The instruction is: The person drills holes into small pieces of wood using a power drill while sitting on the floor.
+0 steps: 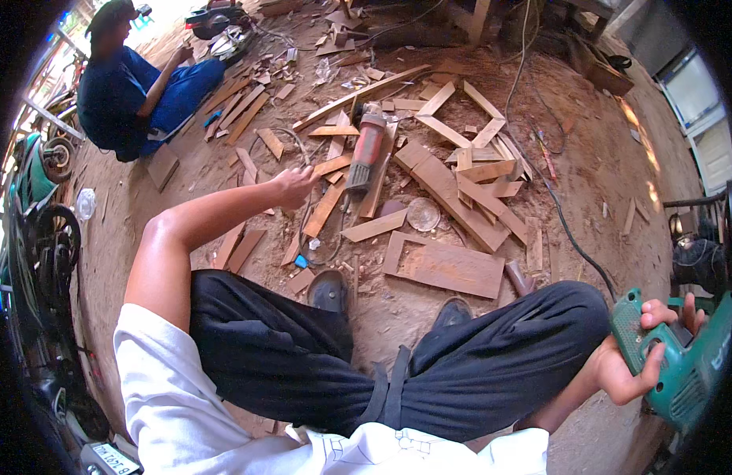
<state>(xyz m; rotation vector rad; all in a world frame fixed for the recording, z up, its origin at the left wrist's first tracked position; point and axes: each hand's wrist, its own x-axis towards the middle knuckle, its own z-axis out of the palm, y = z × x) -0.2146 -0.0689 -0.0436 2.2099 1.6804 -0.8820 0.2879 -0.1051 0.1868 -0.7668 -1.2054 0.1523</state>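
My left hand (296, 185) reaches out over the ground and has its fingers on the end of a short wooden strip (333, 164). Just right of that strip lies a red and grey angle grinder (367, 145). At the far right, my right hand (630, 365) is closed around the handle of a green corded power tool (677, 371); its far end runs into the dark rim. In front of me are a brown board with a rectangular cutout (461, 270), a thick wooden plank (455, 196) and several mitred wooden pieces (438, 98).
A person in blue (128, 89) sits on the ground at the upper left. Motorbikes (51, 237) stand along the left edge. A black power cord (556, 196) runs from the top to the green tool. Offcuts and sawdust cover the dirt floor. A round disc (424, 214) lies near the middle.
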